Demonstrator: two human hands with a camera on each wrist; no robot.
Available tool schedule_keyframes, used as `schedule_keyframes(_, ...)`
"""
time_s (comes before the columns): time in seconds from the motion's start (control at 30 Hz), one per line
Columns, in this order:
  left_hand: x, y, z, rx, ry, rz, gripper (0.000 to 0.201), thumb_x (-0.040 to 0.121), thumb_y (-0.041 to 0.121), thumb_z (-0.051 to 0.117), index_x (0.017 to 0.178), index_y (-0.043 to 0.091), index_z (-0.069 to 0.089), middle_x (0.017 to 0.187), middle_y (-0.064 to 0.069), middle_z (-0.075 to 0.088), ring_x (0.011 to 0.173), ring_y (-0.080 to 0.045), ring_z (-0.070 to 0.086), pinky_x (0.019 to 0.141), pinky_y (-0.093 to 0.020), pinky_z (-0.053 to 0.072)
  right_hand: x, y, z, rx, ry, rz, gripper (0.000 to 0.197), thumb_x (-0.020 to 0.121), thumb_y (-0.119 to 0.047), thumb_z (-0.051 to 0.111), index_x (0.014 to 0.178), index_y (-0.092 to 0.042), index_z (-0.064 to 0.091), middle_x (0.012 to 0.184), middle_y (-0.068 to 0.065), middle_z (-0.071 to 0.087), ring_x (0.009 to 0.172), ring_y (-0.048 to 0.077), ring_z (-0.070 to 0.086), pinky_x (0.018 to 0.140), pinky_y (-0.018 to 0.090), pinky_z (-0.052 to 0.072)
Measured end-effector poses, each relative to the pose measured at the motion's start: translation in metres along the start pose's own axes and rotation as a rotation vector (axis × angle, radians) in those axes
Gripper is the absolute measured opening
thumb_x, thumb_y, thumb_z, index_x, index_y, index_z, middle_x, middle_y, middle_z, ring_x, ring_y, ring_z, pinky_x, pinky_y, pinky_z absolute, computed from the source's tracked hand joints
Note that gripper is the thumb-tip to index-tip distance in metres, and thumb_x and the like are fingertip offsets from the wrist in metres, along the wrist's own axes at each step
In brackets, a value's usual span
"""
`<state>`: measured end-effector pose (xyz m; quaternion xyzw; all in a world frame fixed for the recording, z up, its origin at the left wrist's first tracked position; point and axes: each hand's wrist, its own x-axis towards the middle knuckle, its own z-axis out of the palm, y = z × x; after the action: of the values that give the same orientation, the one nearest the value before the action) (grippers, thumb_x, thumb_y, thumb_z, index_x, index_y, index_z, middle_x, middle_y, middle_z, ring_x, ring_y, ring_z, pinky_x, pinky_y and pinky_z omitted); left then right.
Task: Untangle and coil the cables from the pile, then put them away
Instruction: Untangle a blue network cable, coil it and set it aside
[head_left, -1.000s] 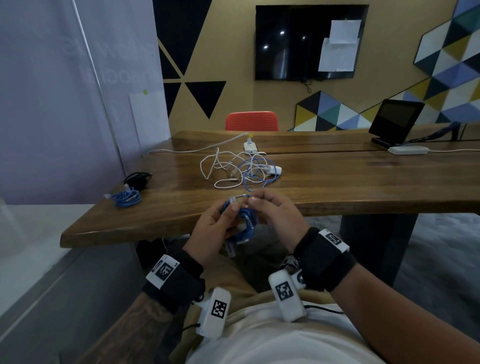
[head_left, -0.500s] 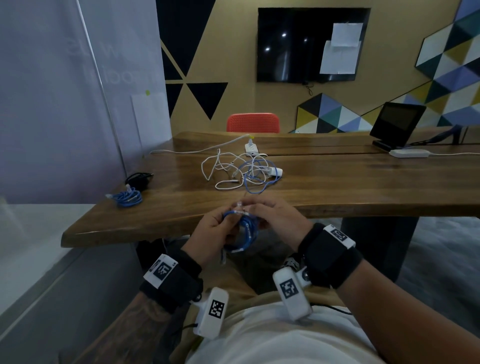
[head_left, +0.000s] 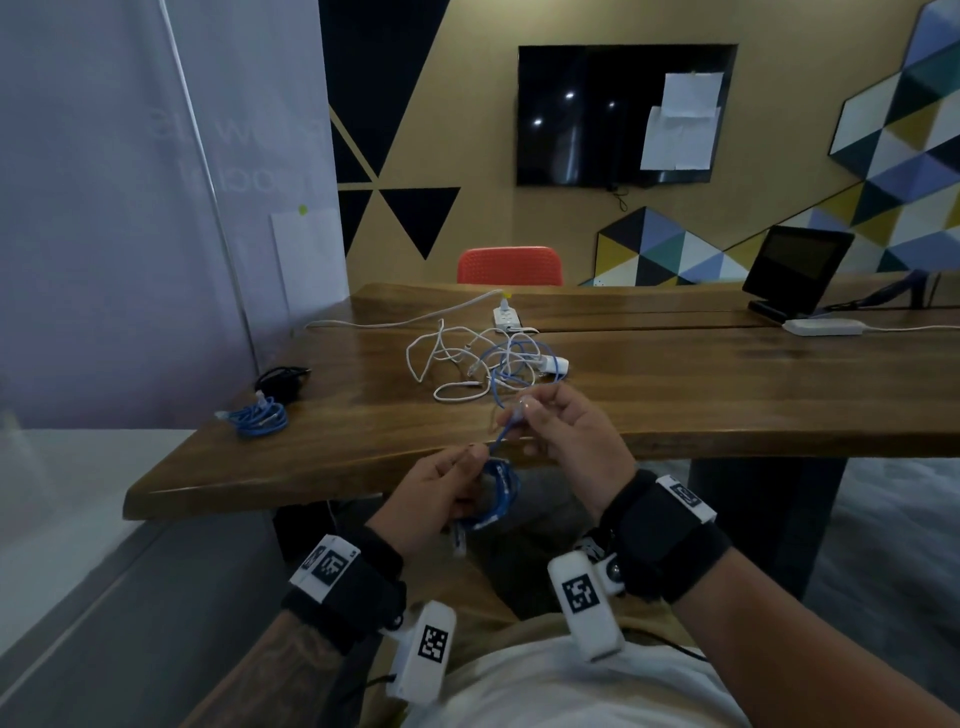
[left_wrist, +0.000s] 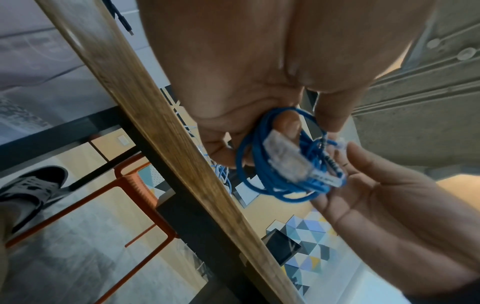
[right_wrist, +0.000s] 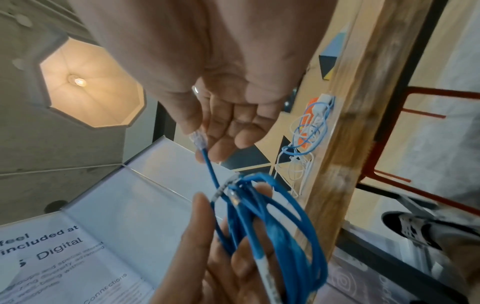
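Blue network cable (head_left: 497, 493), wound into a small coil and held just off the near edge of the wooden table (head_left: 675, 395), over the lap. Gripped by the left hand (head_left: 436, 499), fingers curled round the bundled loops; one clear connector (left_wrist: 284, 156) lying across the coil in the left wrist view. Free tail drawn up from the coil to the right hand (head_left: 566, 431), pinched near the second clear connector (right_wrist: 198, 139) between thumb and fingertips, other fingers loosely spread.

Likely step: securing the coil with the last stretch of cable. Best done by keeping the left-hand grip firm so the loops stay stacked, wrapping the tail snugly round the waist of the bundle, then tucking the connector through a loop without bending it sharply at the plug. Too slack a wrap probably lets the coil spring open.

Farther back on the table, the remaining pile (head_left: 488, 358): white and pale blue cables tangled together beside a white power strip (head_left: 505, 316). At the left end, a finished blue coil (head_left: 257, 418) lying beside a black bundle (head_left: 280, 378), touching or not unclear.

No box, drawer or other container visible in any view; put-away spot apparently that left end of the table.
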<state>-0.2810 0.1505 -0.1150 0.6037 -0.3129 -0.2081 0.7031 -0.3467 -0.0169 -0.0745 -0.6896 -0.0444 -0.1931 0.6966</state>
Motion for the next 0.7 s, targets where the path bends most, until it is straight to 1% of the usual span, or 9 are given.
schedule_keyframes(0.13, 0.008, -0.004, -0.002, 0.052, 0.032, 0.085, 0.027, 0.098, 0.027, 0.047, 0.099, 0.01, 0.068, 0.069, 0.004, 0.054, 0.059, -0.001, 0.052, 0.055, -0.014, 0.044, 0.003, -0.01, 0.001, 0.018, 0.124, -0.093, 0.012, 0.101, -0.005, 0.049, 0.11, 0.001, 0.056, 0.089, 0.009, 0.069, 0.073, 0.01, 0.063, 0.068, 0.023, 0.052)
schedule_keyframes(0.23, 0.011, -0.009, -0.005, 0.122, 0.075, 0.122, 0.023, 0.098, 0.037, 0.052, 0.097, 0.027, 0.073, 0.088, 0.002, 0.069, 0.078, -0.012, 0.06, 0.064, -0.02, 0.047, 0.005, -0.013, 0.0, 0.042, 0.18, -0.126, 0.008, 0.1, -0.002, 0.05, 0.104, -0.002, 0.057, 0.084, 0.007, 0.069, 0.069, 0.009, 0.061, 0.068, 0.022, 0.053)
schedule_keyframes(0.27, 0.01, -0.011, -0.005, 0.138, 0.085, 0.131, 0.022, 0.097, 0.04, 0.053, 0.094, 0.031, 0.073, 0.086, 0.005, 0.068, 0.077, -0.013, 0.058, 0.064, -0.022, 0.046, 0.005, -0.011, -0.001, 0.041, 0.191, -0.122, 0.008, 0.1, -0.002, 0.05, 0.103, -0.003, 0.057, 0.083, 0.005, 0.069, 0.069, 0.009, 0.061, 0.068, 0.023, 0.054)
schedule_keyframes(0.33, 0.009, -0.016, -0.003, 0.167, 0.088, 0.15, 0.019, 0.094, 0.04, 0.054, 0.088, 0.035, 0.071, 0.071, 0.011, 0.058, 0.066, -0.007, 0.049, 0.061, -0.021, 0.042, 0.005, -0.005, -0.005, 0.041, 0.202, -0.103, 0.008, 0.101, -0.005, 0.05, 0.104, -0.004, 0.057, 0.083, 0.004, 0.071, 0.071, 0.011, 0.061, 0.07, 0.026, 0.054)
schedule_keyframes(0.37, 0.008, -0.018, -0.002, 0.176, 0.089, 0.15, 0.018, 0.094, 0.039, 0.053, 0.087, 0.035, 0.07, 0.069, 0.011, 0.054, 0.063, -0.006, 0.046, 0.06, -0.02, 0.041, 0.004, -0.003, -0.006, 0.056, 0.202, -0.09, 0.008, 0.101, -0.006, 0.05, 0.105, -0.005, 0.057, 0.083, 0.004, 0.071, 0.071, 0.012, 0.061, 0.07, 0.027, 0.054)
schedule_keyframes(0.43, 0.008, -0.02, 0.0, 0.176, 0.105, 0.141, 0.017, 0.095, 0.039, 0.054, 0.092, 0.033, 0.069, 0.072, 0.006, 0.053, 0.063, -0.005, 0.047, 0.06, -0.021, 0.041, 0.005, 0.003, -0.01, 0.106, 0.205, -0.057, 0.009, 0.102, -0.005, 0.049, 0.108, -0.009, 0.055, 0.083, 0.003, 0.073, 0.07, 0.011, 0.061, 0.07, 0.028, 0.054)
schedule_keyframes(0.53, 0.009, -0.02, 0.002, 0.1, 0.143, 0.13, 0.023, 0.097, 0.034, 0.052, 0.103, 0.019, 0.068, 0.084, -0.005, 0.06, 0.066, -0.005, 0.054, 0.061, -0.019, 0.045, 0.006, 0.008, -0.016, 0.105, 0.177, -0.027, 0.018, 0.101, -0.001, 0.049, 0.116, -0.009, 0.053, 0.084, 0.004, 0.075, 0.066, 0.01, 0.061, 0.067, 0.025, 0.055)
schedule_keyframes(0.6, 0.01, -0.016, 0.004, 0.006, 0.168, 0.117, 0.023, 0.1, 0.025, 0.048, 0.105, 0.011, 0.066, 0.091, -0.005, 0.069, 0.074, -0.005, 0.064, 0.063, -0.018, 0.049, 0.005, 0.012, -0.016, 0.02, 0.117, 0.002, 0.017, 0.1, -0.001, 0.051, 0.112, -0.008, 0.059, 0.089, 0.003, 0.074, 0.07, 0.01, 0.062, 0.068, 0.025, 0.055)
schedule_keyframes(0.7, 0.009, -0.012, 0.004, -0.077, 0.198, 0.109, 0.025, 0.093, 0.028, 0.053, 0.101, 0.009, 0.067, 0.092, -0.004, 0.073, 0.083, -0.01, 0.068, 0.067, -0.021, 0.052, 0.0, 0.018, -0.011, -0.047, 0.062, 0.06, 0.014, 0.098, 0.001, 0.053, 0.109, -0.002, 0.062, 0.093, 0.007, 0.07, 0.074, 0.01, 0.062, 0.066, 0.023, 0.052)
